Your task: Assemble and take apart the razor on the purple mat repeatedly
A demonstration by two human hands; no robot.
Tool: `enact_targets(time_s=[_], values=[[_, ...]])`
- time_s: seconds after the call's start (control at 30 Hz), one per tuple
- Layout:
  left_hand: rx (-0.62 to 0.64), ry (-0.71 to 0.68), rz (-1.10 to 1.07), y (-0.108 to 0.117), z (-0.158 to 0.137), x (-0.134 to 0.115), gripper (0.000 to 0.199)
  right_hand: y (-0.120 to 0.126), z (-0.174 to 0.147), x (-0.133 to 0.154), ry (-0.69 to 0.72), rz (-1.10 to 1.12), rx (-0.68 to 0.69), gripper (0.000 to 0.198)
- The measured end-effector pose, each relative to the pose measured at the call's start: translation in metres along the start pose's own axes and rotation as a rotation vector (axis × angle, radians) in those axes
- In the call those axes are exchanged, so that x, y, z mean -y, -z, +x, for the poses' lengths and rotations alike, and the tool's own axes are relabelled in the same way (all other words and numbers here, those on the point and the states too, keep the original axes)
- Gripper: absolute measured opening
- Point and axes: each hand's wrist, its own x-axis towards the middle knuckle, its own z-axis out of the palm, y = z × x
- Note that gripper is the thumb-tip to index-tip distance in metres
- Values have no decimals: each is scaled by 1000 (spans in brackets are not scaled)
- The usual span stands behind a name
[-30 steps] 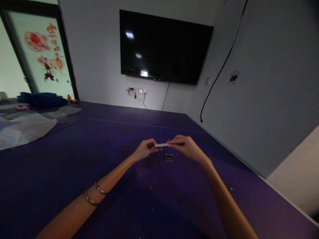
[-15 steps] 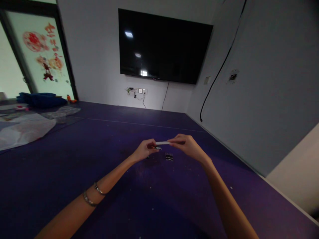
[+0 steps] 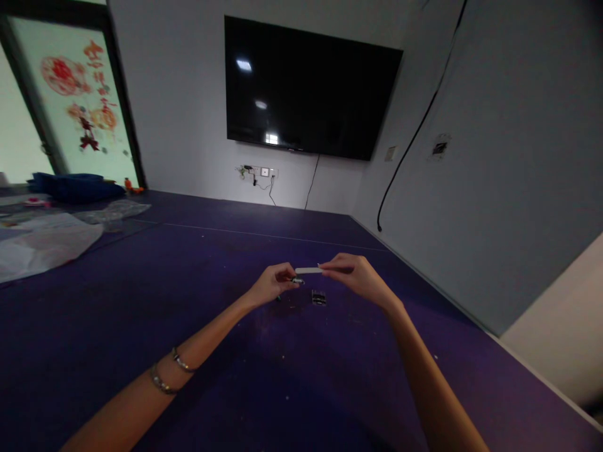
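Observation:
My right hand [image 3: 354, 276] pinches one end of a thin flat white strip [image 3: 308, 270], held level above the purple floor. Its other end reaches the fingertips of my left hand [image 3: 272, 284]; whether they grip it too I cannot tell. A small silvery piece with dark parts [image 3: 297, 280] sticks out of the left fingers, just under the strip. Its kind is too small to make out. Below the hands lies a small dark rectangular piece [image 3: 319, 298] with a light line across it. Another tiny dark bit [image 3: 278, 298] shows under my left hand.
Purple flooring [image 3: 211, 376] spreads around the hands, dotted with tiny pale specks. White sheeting [image 3: 51, 245] and a dark blue cloth bundle [image 3: 78, 187] lie at the left. A television [image 3: 311, 88] hangs on the far wall, and a black cable [image 3: 414, 135] runs down the right wall.
Hardly anything differs. The white strip shows slightly more of its length between the hands, and my left forearm has shifted a little to the left.

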Motion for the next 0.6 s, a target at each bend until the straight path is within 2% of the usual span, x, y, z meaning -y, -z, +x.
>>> enact_targets(time_s=[0.2, 0.4, 0.6], values=[[15, -26, -15, 0, 2, -3, 17, -2, 0, 5, 23, 74, 84, 21], [-18, 1, -14, 0, 1, 0, 22, -1, 0, 2, 18, 27, 2, 20], [17, 2, -10, -2, 1, -1, 22, -4, 0, 7, 37, 53, 74, 21]])
